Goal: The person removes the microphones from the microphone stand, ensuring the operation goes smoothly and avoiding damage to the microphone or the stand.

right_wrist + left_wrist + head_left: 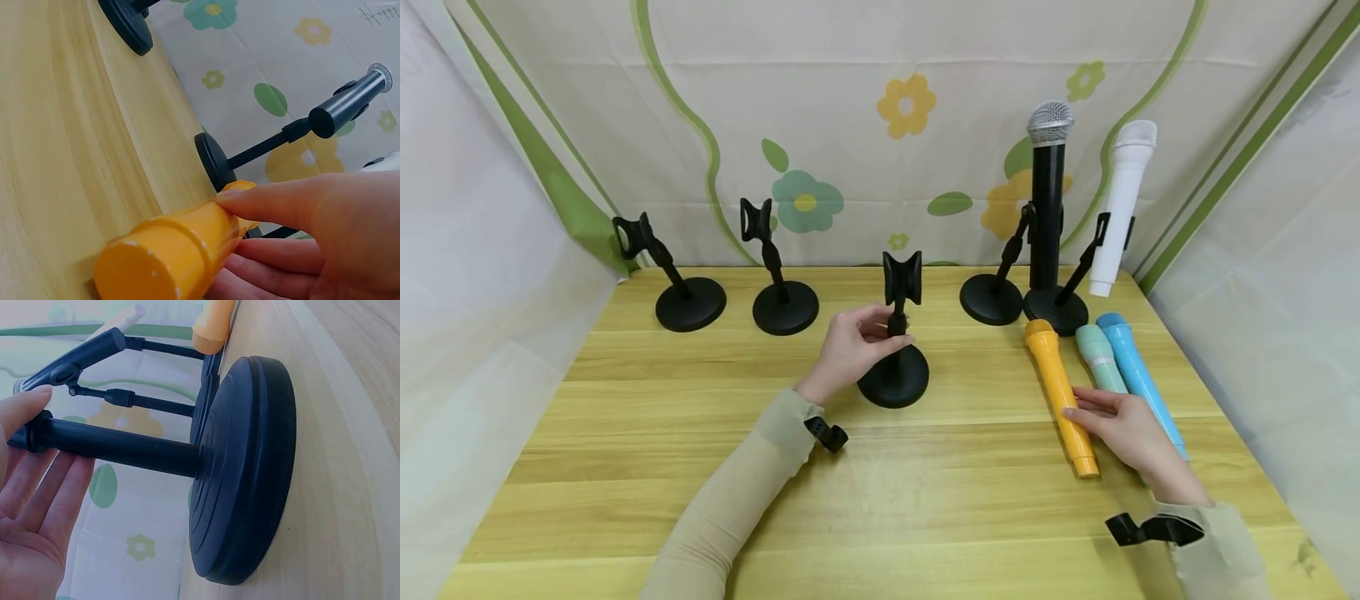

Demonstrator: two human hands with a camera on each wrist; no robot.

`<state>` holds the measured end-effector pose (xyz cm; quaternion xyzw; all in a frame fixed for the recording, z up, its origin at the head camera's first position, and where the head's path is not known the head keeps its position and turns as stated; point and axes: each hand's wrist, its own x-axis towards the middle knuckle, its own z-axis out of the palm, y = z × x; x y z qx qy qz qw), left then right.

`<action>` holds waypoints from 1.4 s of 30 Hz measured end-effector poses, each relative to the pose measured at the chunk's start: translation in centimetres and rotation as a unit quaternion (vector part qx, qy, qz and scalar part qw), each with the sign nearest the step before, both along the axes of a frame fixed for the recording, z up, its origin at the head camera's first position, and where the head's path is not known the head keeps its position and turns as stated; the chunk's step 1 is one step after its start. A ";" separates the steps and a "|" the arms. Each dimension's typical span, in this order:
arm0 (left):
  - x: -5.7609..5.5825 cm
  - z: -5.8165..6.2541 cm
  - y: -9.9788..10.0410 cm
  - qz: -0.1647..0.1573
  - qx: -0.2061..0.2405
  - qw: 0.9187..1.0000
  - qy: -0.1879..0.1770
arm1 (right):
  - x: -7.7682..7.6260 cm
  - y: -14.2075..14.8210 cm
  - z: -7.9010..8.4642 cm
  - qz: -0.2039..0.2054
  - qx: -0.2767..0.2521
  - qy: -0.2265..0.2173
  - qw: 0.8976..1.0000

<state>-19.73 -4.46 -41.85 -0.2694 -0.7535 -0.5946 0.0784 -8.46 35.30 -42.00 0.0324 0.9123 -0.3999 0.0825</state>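
Observation:
My left hand (850, 348) grips the post of a black desktop microphone stand (895, 382) at mid-table, thumb on one side and fingers on the other. Its cradle points up with nothing in it; the left wrist view shows its round base (250, 475) close up. On the right, my right hand (1131, 433) pinches an orange microphone (1051, 367) around the lower half of its handle. That microphone lies along the table, head toward the back. Beside it lie a mint-green microphone (1099, 354) and a blue microphone (1138, 375), the green one partly hidden by the hand.
Two stands without microphones, one at the far left (691, 304) and another (786, 308), stand at the back. At the back right, one stand (991, 298) holds a black microphone (1047, 208) and another (1056, 312) a white microphone (1122, 208). A patterned curtain (850, 100) hangs behind.

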 end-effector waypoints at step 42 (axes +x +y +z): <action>0.4 0.7 0.1 -0.001 0.012 1.000 -0.022 | -0.1 -1.0 0.9 -0.016 0.061 0.086 0.994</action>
